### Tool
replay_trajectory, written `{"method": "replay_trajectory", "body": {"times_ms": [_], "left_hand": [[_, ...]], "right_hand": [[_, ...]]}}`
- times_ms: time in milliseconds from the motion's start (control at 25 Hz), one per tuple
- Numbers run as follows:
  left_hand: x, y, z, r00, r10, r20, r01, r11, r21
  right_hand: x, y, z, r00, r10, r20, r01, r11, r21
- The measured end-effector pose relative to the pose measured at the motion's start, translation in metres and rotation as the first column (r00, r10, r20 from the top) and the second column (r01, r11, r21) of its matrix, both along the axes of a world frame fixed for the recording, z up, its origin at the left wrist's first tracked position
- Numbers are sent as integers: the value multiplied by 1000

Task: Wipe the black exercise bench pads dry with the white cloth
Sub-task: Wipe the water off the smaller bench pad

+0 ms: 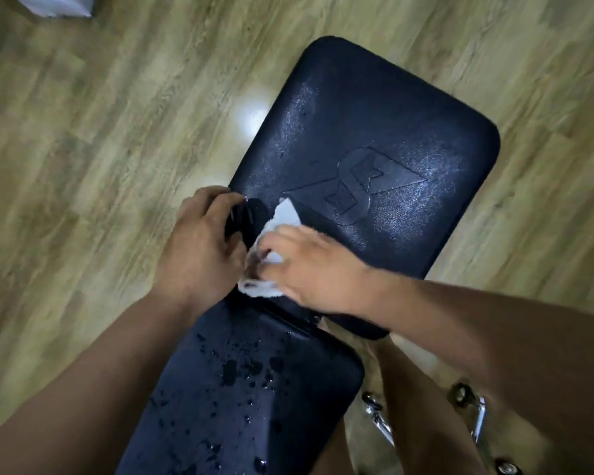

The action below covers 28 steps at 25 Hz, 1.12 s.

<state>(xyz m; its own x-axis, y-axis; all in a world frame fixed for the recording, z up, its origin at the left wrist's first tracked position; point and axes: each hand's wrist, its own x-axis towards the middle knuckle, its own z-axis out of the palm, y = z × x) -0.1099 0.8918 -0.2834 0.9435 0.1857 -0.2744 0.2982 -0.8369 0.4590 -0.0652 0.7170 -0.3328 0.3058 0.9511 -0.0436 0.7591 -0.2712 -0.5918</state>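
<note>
Two black bench pads lie end to end below me. The far pad (384,132) has an embossed logo and a dull sheen. The near pad (240,389) carries several water drops and small puddles. My right hand (312,269) presses a crumpled white cloth (271,248) onto the near edge of the far pad, by the gap between the pads. My left hand (199,248) is curled around a small black round object (246,217) at the far pad's left corner; what it is I cannot tell.
Light wood-grain floor (117,132) surrounds the bench. Chrome frame tubes with bolts (474,419) show at lower right, under my right arm. A pale object (55,5) lies at the top left corner. A bright light reflection sits on the floor beside the far pad.
</note>
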Motion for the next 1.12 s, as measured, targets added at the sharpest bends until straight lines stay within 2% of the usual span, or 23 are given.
{"method": "replay_trajectory", "body": {"times_ms": [80,120,160,240,320,360,400,440,480,520,560,600,640,720,800,840,880,920,960,1000,1040,1080,1120], "left_hand": [[-9,-2,-4,993,-89,-78,91,995,27],[-12,-5,-5,989,-116,-92,119,992,36],[-15,-7,-6,992,-101,-82,104,994,34],[-21,-7,-5,999,15,-51,-15,1000,-6],[-28,-5,-1,993,118,-8,-118,993,-30],[-32,-4,2,989,147,18,-146,989,-33],[-37,-2,4,985,168,36,-166,985,-39],[-42,0,6,983,179,48,-176,983,-46],[-45,3,9,982,178,62,-175,983,-53],[-46,6,10,983,170,73,-166,985,-54],[-46,8,11,984,160,77,-157,986,-48],[-46,10,10,987,144,74,-141,989,-33],[-45,9,9,992,109,67,-109,994,-11],[-43,-1,1,1000,-20,21,19,999,48],[-40,-20,-7,989,-123,-84,132,984,121],[-38,-32,-8,982,-117,-147,139,979,148],[-37,-42,-7,978,-88,-190,120,979,167],[-37,-51,-6,978,-68,-200,105,978,180],[-39,-58,-5,981,-72,-178,107,976,191],[-44,-65,-5,985,-96,-145,123,974,192],[-51,-71,-6,985,-126,-121,147,972,183],[-58,-76,-7,978,-163,-127,184,967,175],[-66,-78,-8,970,-195,-146,220,957,186]], "right_hand": [[68,-10,5,982,-185,36,184,983,19],[114,-15,7,921,-354,162,354,935,30],[159,-17,11,828,-472,303,490,871,17],[210,-12,13,646,-700,306,749,659,-73],[187,9,4,494,-791,361,858,510,-58],[153,21,0,522,-790,322,840,541,-34],[109,35,0,632,-741,228,763,646,-13],[63,43,-3,805,-576,143,584,812,-13],[19,45,0,946,-305,109,308,951,-14],[-1,43,4,989,-70,127,74,997,-32],[7,38,4,989,82,125,-78,996,-37],[32,37,1,977,116,181,-112,993,-33],[66,38,-4,967,40,253,-29,998,-48],[147,36,-4,893,-279,353,330,939,-93],[204,34,1,735,-529,425,644,741,-192],[204,39,5,681,-582,445,710,674,-204],[187,48,8,681,-563,468,703,683,-201],[160,59,10,751,-487,447,621,750,-227],[125,70,10,858,-354,372,459,854,-245],[86,79,13,947,-135,291,220,933,-284],[56,83,14,975,89,204,-24,953,-301],[47,86,16,957,243,159,-191,939,-285],[63,84,19,930,328,167,-276,921,-274]]}}
